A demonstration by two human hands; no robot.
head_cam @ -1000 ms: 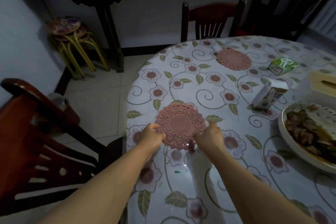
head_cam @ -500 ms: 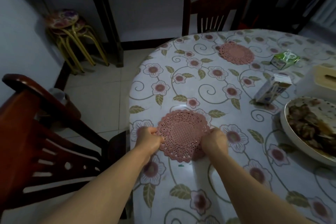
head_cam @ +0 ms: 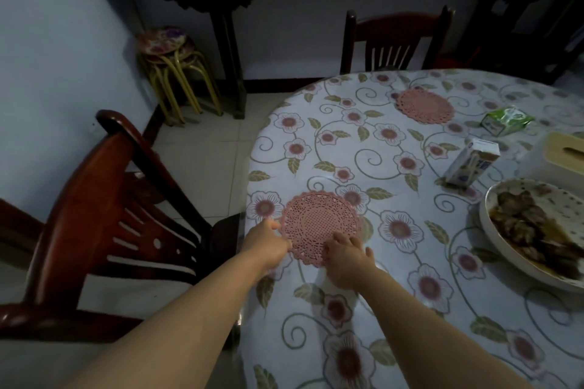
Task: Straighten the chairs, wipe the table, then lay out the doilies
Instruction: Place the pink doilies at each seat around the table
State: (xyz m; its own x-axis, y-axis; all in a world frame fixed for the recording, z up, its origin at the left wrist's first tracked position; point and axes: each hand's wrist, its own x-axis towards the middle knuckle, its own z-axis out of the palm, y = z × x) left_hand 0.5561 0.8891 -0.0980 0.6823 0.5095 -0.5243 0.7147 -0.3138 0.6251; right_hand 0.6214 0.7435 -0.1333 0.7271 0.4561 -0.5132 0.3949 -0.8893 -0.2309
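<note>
Now the near doily (head_cam: pixel 320 226), a round pink lace piece, lies flat on the table (head_cam: pixel 410 309) close to its near-left edge, with both hands at its rim. The left hand (head_cam: pixel 268 245) touches the doily's left edge, thumb and forefinger closed on the lace in a pinch. The right hand (head_cam: pixel 346 257) rests on the doily's near-right edge, fingers spread and fairly straight, pressing it down.

A second doily (head_cam: pixel 425 106) lies well beyond the near doily, toward the table's far side, in front of the far chair (head_cam: pixel 395 38). Right of the near doily stand a small carton (head_cam: pixel 472 166), a green packet (head_cam: pixel 505 120) and a dish of dark food (head_cam: pixel 534 224); a tissue box (head_cam: pixel 565 148) sits behind the dish. The table wears a flowered cloth.

Left of the near doily, a dark red wooden chair (head_cam: pixel 104 224) stands just off the table's edge. Farther back from it, stacked stools (head_cam: pixel 172 73) sit against the pale wall beside a dark console leg.
</note>
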